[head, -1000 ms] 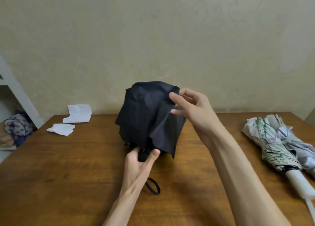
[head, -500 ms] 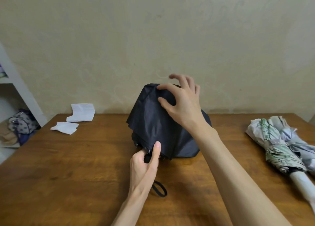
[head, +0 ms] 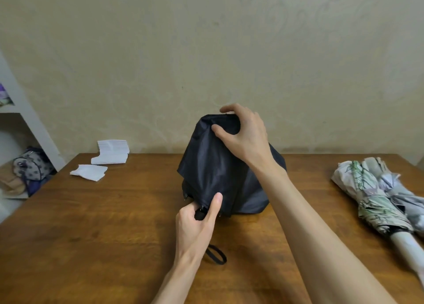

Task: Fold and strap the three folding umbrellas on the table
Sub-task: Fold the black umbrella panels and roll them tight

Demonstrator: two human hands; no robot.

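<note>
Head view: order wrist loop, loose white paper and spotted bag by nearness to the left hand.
1. Wrist loop, just beside the left hand.
2. White paper, far-left tabletop.
3. Spotted bag, on the shelf beyond the table.

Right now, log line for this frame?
step: folding black umbrella | left hand: grips handle | right hand: grips canopy top | floral umbrella, grey umbrella: on table

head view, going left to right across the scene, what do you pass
bag on the shelf → white papers → black umbrella → green-patterned umbrella → pale grey umbrella
</note>
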